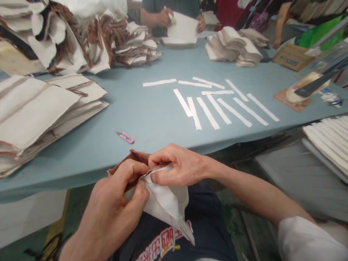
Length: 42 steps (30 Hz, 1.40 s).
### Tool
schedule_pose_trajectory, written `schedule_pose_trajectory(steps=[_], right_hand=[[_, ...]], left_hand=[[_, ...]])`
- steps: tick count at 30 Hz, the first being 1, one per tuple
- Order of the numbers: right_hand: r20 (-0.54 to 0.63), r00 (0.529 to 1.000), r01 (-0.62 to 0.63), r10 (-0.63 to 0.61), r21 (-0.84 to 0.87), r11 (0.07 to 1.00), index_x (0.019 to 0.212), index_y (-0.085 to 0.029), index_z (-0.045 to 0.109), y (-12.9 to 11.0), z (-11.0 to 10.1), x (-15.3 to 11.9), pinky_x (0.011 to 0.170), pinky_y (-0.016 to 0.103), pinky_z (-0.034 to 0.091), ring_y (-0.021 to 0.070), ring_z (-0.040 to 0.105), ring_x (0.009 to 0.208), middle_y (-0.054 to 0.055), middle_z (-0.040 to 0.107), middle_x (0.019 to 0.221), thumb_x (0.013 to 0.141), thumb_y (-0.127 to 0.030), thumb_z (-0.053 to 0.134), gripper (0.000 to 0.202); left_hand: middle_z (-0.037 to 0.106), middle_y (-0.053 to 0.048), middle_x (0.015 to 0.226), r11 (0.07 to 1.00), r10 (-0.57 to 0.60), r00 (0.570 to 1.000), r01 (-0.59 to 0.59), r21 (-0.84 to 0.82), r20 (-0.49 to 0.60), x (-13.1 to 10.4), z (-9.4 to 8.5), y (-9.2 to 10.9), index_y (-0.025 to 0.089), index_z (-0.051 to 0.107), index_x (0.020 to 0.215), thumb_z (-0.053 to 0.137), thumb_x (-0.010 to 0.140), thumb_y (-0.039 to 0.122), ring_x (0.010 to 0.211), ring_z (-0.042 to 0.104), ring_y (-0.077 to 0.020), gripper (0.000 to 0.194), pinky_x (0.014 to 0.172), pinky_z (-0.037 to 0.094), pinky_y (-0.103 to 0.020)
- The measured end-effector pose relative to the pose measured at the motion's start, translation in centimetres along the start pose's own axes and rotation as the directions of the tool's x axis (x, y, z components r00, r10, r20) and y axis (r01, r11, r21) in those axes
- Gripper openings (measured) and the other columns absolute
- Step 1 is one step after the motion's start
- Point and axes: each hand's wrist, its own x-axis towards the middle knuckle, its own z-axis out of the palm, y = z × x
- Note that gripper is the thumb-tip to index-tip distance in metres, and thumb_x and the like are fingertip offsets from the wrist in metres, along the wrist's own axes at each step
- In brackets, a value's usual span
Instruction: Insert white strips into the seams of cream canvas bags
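Note:
A white cloth piece with a brown edge hangs over my lap at the front edge of the table. My left hand pinches its edge between thumb and fingers. Close beside it, my right hand grips the same edge, thumb on the white side. Brown material shows behind the knuckles of both hands. The cloth's lower corner points down toward the right. Pink thread snips lie on the table just beyond my left hand.
Blue-green table with several white strips on it. Stacked white pieces stand at left, tangled brown-edged bundles behind. Folded white cloths, a cardboard box and a tape dispenser are right. A person across holds a white piece.

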Motion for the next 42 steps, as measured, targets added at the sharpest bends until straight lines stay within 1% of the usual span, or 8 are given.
schedule_pose_trajectory(steps=[9,14,20,27,31,35,39,42], right_hand=[[0.02,0.999,-0.047,0.043,0.247,0.968,0.076,-0.019,0.064,1.2,0.3,-0.4,0.056,0.023,0.033,0.0075,0.044,0.061,-0.01,0.051,0.065,0.081,-0.031,0.074,0.017],[0.065,0.997,-0.07,0.039,0.586,0.807,0.076,-0.019,0.062,2.2,1.6,-0.3,0.05,0.021,0.032,0.006,0.041,0.053,-0.01,0.052,0.062,0.084,-0.048,0.087,0.038],[0.02,0.986,-0.122,0.164,0.754,0.645,0.077,-0.02,0.061,4.5,4.4,-0.2,0.042,0.022,0.028,0.0068,0.04,0.046,-0.008,0.056,0.059,0.084,-0.073,0.089,0.06],[-0.038,0.98,-0.098,0.196,0.763,0.639,0.08,-0.021,0.057,4.6,4.7,0.0,0.047,0.02,0.033,0.0064,0.042,0.051,-0.01,0.054,0.063,0.076,-0.072,0.096,0.064],[-0.141,0.99,0.06,0.03,0.587,0.808,0.079,-0.021,0.054,3.0,3.3,-0.8,0.054,0.021,0.033,0.0072,0.038,0.059,-0.01,0.046,0.068,0.089,-0.065,0.089,0.057],[-0.162,0.962,0.244,-0.221,0.138,0.96,0.084,-0.021,0.057,1.8,1.7,-2.0,0.061,0.023,0.036,0.0086,0.04,0.062,-0.009,0.046,0.07,0.108,-0.043,0.07,0.035],[-0.101,0.878,0.402,-0.467,-0.373,0.836,0.097,-0.019,0.064,1.8,1.0,-2.7,0.069,0.025,0.044,0.0114,0.059,0.073,-0.001,0.068,0.082,0.118,-0.033,0.051,0.028],[-0.065,0.822,0.4,-0.566,-0.642,0.654,0.101,-0.019,0.067,2.1,1.2,-3.0,0.071,0.027,0.047,0.0134,0.064,0.076,0.002,0.074,0.084,0.121,-0.029,0.043,0.033]], left_hand=[[0.081,0.008,0.077,0.927,0.315,0.947,-0.294,0.232,-0.058,-1.5,1.6,-1.7,0.027,0.062,0.112,0.053,0.102,0.007,0.054,0.074,-0.0103,0.024,0.061,0.056,-0.02],[0.085,0.003,0.081,0.875,0.447,0.89,-0.415,0.249,-0.088,-1.5,2.1,-2.8,0.027,0.063,0.116,0.054,0.099,0.002,0.061,0.08,-0.0145,0.032,0.063,0.061,-0.022],[0.09,-0.004,0.089,0.833,0.528,0.838,-0.48,0.275,-0.136,-1.6,2.7,-4.4,0.027,0.067,0.116,0.059,0.096,0.006,0.069,0.085,-0.0198,0.03,0.065,0.065,-0.028],[0.092,-0.004,0.092,0.834,0.52,0.842,-0.466,0.294,-0.141,-1.4,3.3,-4.6,0.026,0.071,0.119,0.06,0.099,0.003,0.074,0.088,-0.0211,0.033,0.07,0.069,-0.03],[0.092,0.001,0.098,0.888,0.44,0.879,-0.394,0.239,-0.184,-1.6,2.8,-4.5,0.026,0.074,0.122,0.059,0.103,0.008,0.079,0.089,-0.0177,0.03,0.079,0.071,-0.028],[0.092,-0.003,0.115,0.956,0.288,0.957,-0.286,0.061,-0.035,-2.3,1.4,-4.4,0.03,0.069,0.134,0.064,0.104,0.018,0.09,0.089,-0.0212,0.033,0.084,0.071,-0.029],[0.089,0.0,0.105,0.979,0.157,0.985,-0.144,-0.141,0.079,-2.3,0.1,-4.2,0.032,0.076,0.125,0.051,0.113,0.029,0.086,0.084,-0.0204,0.028,0.081,0.065,-0.029],[0.081,0.003,0.08,0.963,0.062,0.971,0.003,-0.269,0.232,-1.1,-0.7,-3.6,0.029,0.079,0.098,0.036,0.12,0.037,0.063,0.072,-0.0166,0.049,0.06,0.055,-0.025]])
